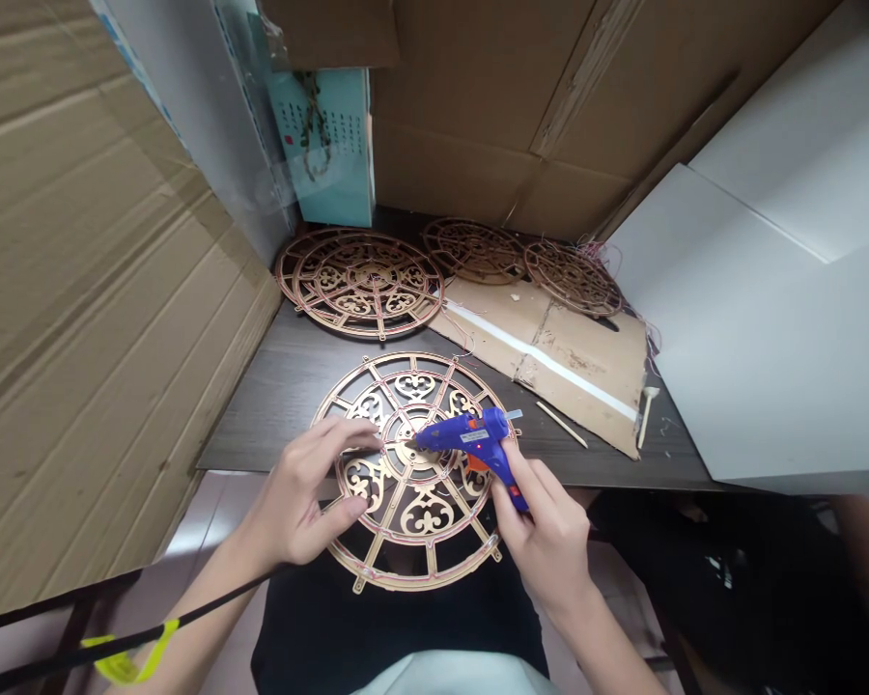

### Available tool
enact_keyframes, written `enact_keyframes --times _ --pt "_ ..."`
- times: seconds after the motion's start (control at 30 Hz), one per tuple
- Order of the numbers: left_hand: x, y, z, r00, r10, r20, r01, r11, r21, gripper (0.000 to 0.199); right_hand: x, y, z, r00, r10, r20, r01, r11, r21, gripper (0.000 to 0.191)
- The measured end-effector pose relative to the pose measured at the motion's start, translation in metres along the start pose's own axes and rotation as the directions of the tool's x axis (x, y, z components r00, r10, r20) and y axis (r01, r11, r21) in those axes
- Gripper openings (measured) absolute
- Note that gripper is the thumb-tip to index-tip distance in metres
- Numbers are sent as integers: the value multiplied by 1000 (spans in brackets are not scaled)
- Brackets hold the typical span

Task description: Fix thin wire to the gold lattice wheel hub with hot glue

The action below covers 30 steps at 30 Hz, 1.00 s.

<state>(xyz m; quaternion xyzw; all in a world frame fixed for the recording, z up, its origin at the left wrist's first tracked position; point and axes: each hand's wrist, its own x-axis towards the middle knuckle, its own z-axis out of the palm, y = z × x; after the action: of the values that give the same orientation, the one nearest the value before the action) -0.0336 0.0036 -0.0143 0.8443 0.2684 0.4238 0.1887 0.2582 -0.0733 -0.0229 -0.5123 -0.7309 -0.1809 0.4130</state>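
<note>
A round openwork panel [427,512] with scroll cut-outs and red wires along its ribs lies partly on the table and partly over its front edge. In my right hand [546,521] is a blue glue gun [463,432], its nozzle at the panel's hub and a clear glue stick poking from its back. My left hand [308,492] rests at the panel's left side, thumb and fingers apart, with nothing gripped. Whether its fingertips press on the panel is hard to see.
More openwork panels [366,285] are stacked at the back left, others [572,278] behind a cardboard sheet [586,352]. Thin wooden sticks [561,425] lie at right. Cardboard walls [101,290] and a white board [768,338] enclose the table [261,386]. Another person's dark clothing [739,569] shows at lower right.
</note>
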Motion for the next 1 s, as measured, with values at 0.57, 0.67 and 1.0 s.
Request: enact_keyframes --times 0.57,0.67,1.0 --pt "0 1 -1 1000 0 -7 0 1000 10 51 -3 0 3 999 9 -35 -10 1000 -15 52" --pt "1 1 -1 1000 -1 -8 1 1000 5 51 -5 0 4 1000 7 -30 -8 1000 -7 52" --pt "2 2 -1 1000 0 -12 0 1000 8 51 -3 -1 6 999 -16 -34 16 1000 0 50"
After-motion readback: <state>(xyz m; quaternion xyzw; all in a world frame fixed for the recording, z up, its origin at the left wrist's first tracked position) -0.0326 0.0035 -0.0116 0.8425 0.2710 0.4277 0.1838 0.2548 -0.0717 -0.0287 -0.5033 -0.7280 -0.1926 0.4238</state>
